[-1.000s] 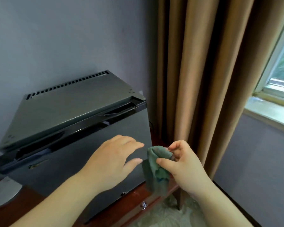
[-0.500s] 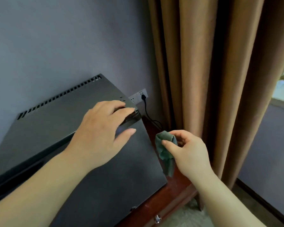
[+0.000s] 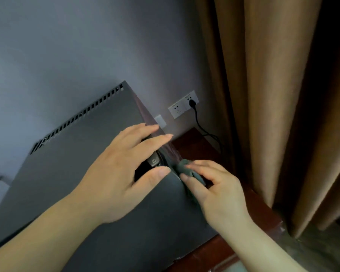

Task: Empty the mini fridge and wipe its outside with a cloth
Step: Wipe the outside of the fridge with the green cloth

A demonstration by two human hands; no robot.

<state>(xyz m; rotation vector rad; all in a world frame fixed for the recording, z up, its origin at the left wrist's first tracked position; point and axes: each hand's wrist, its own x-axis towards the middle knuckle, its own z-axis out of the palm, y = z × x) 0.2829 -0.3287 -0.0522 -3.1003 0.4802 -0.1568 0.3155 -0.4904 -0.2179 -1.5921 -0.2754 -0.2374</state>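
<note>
While the grey wall (image 3: pixel 67 55) fills the far left of the scene, the mini fridge (image 3: pixel 77 154) sits below it, a dark grey box seen from above, with a row of vent slots (image 3: pixel 81 114) running along the far edge of its top. Its front face slopes down toward the near side and its right front corner is at the middle of the scene. At that corner the left hand (image 3: pixel 122 177) rests spread wide on the fridge, fingers reaching over the top right edge and the thumb pressed on the front face, with a dark gap at the door's top showing between thumb and fingers. Just right of it, the right hand (image 3: pixel 214 189) pinches a small green-grey cloth (image 3: pixel 186 169) between thumb and fingers and holds it against the right side of the fridge, right at the corner; most of the cloth is hidden behind the fingers. The fridge stands on a reddish-brown wooden cabinet (image 3: pixel 194 146), whose top shows to the right of the fridge. On the wall beyond is a white socket (image 3: pixel 178 109) with a black plug (image 3: pixel 191 103) in it, and a black cord (image 3: pixel 206 132) trails down to the cabinet top. Farthest right hangs a brown curtain (image 3: pixel 273 95) in heavy folds.
</note>
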